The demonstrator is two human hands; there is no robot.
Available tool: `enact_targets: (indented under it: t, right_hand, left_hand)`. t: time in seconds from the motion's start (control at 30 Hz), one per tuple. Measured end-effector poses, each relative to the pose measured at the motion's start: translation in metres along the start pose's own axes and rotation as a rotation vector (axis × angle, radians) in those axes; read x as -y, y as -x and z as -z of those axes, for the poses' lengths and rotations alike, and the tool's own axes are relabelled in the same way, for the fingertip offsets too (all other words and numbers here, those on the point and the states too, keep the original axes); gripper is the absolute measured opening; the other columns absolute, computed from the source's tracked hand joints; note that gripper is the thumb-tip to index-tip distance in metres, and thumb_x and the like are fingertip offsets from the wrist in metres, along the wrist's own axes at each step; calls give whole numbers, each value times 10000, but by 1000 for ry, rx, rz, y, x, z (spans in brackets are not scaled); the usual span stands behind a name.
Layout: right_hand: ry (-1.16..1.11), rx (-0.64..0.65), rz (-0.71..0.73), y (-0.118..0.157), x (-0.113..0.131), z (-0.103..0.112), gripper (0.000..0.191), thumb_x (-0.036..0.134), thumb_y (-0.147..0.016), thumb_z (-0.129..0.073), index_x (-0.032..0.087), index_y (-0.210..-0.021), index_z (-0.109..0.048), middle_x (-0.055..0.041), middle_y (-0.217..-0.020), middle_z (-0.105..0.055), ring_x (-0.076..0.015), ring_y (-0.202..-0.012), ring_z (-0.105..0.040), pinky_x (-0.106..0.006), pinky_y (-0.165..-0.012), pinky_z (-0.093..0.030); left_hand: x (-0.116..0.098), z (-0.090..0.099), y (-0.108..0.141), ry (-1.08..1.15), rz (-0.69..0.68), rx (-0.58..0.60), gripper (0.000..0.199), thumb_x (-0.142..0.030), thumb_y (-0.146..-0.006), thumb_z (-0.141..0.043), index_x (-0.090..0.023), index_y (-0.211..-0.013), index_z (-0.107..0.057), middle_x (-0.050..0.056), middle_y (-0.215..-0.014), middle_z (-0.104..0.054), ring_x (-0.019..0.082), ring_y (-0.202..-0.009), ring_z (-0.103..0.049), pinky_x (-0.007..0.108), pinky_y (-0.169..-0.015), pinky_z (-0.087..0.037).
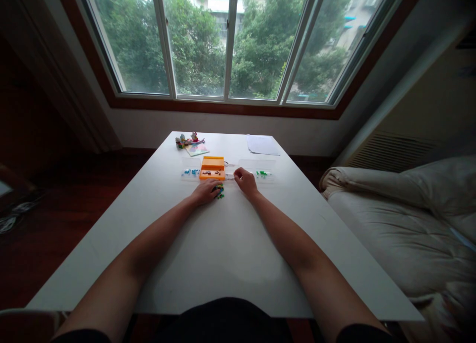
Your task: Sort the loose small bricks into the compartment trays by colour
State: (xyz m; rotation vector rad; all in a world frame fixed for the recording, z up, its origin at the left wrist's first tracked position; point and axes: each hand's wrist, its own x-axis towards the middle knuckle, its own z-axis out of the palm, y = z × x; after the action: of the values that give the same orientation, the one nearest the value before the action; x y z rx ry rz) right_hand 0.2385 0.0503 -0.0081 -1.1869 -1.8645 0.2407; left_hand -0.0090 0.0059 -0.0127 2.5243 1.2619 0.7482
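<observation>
My left hand (206, 191) lies on the white table (238, 244), its fingertips at a small pile of green, blue and dark pieces (220, 191). Just beyond it sits an open orange box (213, 167) with small dark and reddish pieces inside. To the right of the box, my right hand (244, 180) is closed, fingertips pinched together over a clear tray; what they hold is too small to make out. Blue pieces (191, 172) lie in a clear tray left of the box. Green pieces (262, 174) are in another clear tray right of my right hand.
Small colourful figures (181, 141) and a patterned sheet (197, 149) are at the table's back left. White papers (263, 145) lie at the back right. A beige sofa (386, 219) stands right of the table, and a window is beyond it.
</observation>
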Motion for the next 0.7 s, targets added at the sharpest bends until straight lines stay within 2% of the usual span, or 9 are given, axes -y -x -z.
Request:
enact_targets:
  t: [0.1, 0.2, 0.4, 0.57, 0.7]
  right_hand:
    - [16, -118, -30, -3, -6, 6, 129, 202, -829, -543, 194, -904, -648, -27, -827, -663, -168, -739, -559, -276, -736, -433]
    - [40, -221, -122, -6, -16, 13, 137, 225, -826, -534, 189, -898, -646, -43, -832, -658, -183, -750, -558, -290, -743, -439]
    - [64, -291, -322, -8, -35, 27, 246, 304, -883, -521, 167, -1035, -658, -76, -864, -674, -211, -784, -592, -319, -793, -457]
    - [64, -197, -272, -6, -23, 25, 258, 269, -902, -479, 162, -1031, -674, -100, -913, -697, -224, -831, -618, -322, -816, -465]
    - [61, -89, -135, -3, -4, 14, 224, 239, -880, -506, 179, -980, -697, -62, -856, -694, -199, -779, -608, -292, -784, -463]
  left_hand:
    - [-1, 0, 0, 28, -45, 41, 380, -348, -941, -586, -249, -1298, -671, 78, -1381, -630, 253, -1284, -575, 394, -1109, -467]
    - [-2, 0, 0, 78, -74, 49, 374, -365, -955, -568, -248, -1294, -675, 76, -1364, -643, 242, -1273, -590, 375, -1107, -469]
    - [3, 0, -1, 78, 10, -98, 305, -336, -983, -513, -229, -1169, -730, 110, -1236, -700, 253, -1177, -640, 436, -1051, -509]
    - [7, 2, -2, 2, 75, -132, 298, -313, -981, -500, -231, -1094, -763, 126, -1171, -701, 292, -1172, -615, 517, -1049, -494]
    - [-4, 4, -2, -85, 71, -77, 355, -406, -970, -545, -232, -1227, -718, 135, -1208, -637, 310, -1195, -566, 507, -1060, -459]
